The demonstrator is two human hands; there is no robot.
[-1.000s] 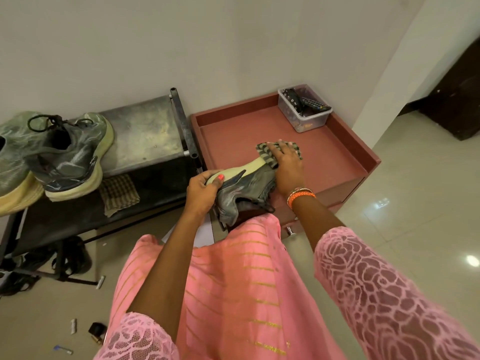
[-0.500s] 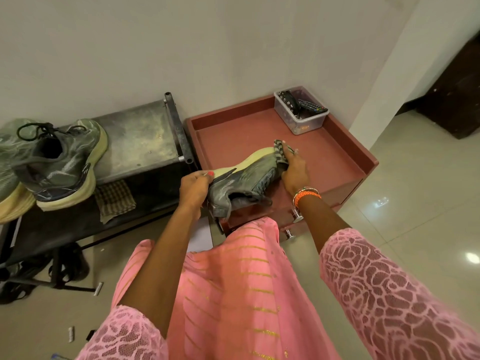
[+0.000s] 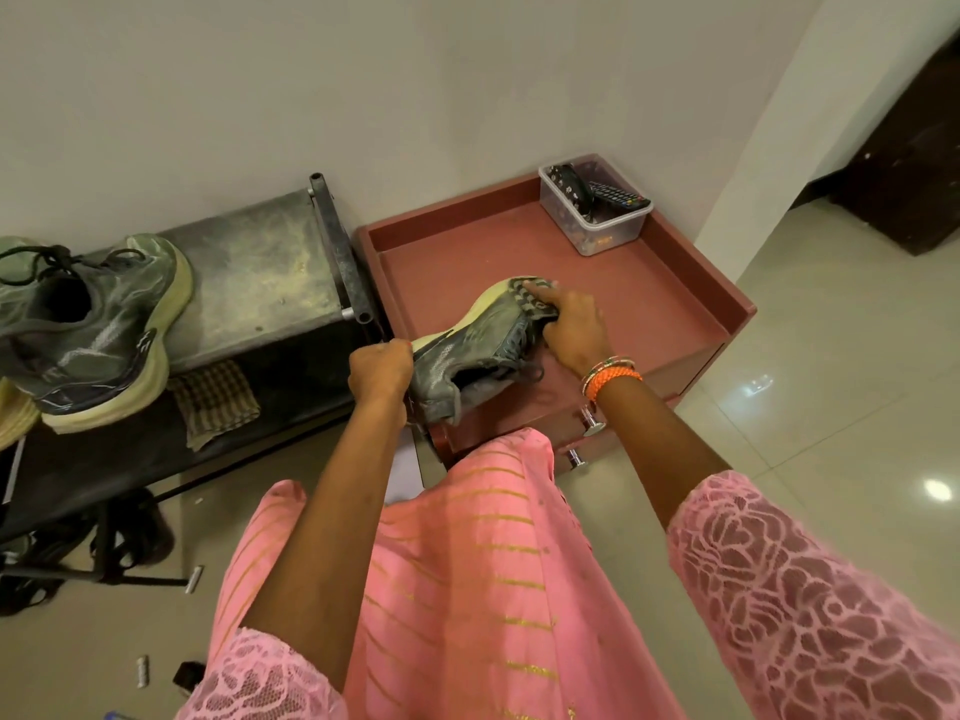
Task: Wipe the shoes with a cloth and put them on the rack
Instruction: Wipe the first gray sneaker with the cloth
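Observation:
A dusty grey sneaker [image 3: 475, 350] with a pale yellow sole lies on its side over the red cabinet top [image 3: 639, 309]. My left hand [image 3: 379, 368] grips its heel. My right hand [image 3: 574, 322] presses a checked cloth [image 3: 530, 298] against the toe end. A matching grey sneaker [image 3: 96, 330] stands on the top shelf of the dark metal rack [image 3: 260, 267] at the left.
A second checked cloth [image 3: 213, 402] lies on the rack's lower shelf. A clear plastic box [image 3: 597, 205] with remote controls sits at the cabinet's back right corner. Dark sandals [image 3: 124, 532] lie under the rack. Glossy tiled floor [image 3: 831, 356] opens to the right.
My right hand with the cloth has slid along the toe end of the sneaker while the shoe tilted more onto its side. My left hand kept its hold on the heel.

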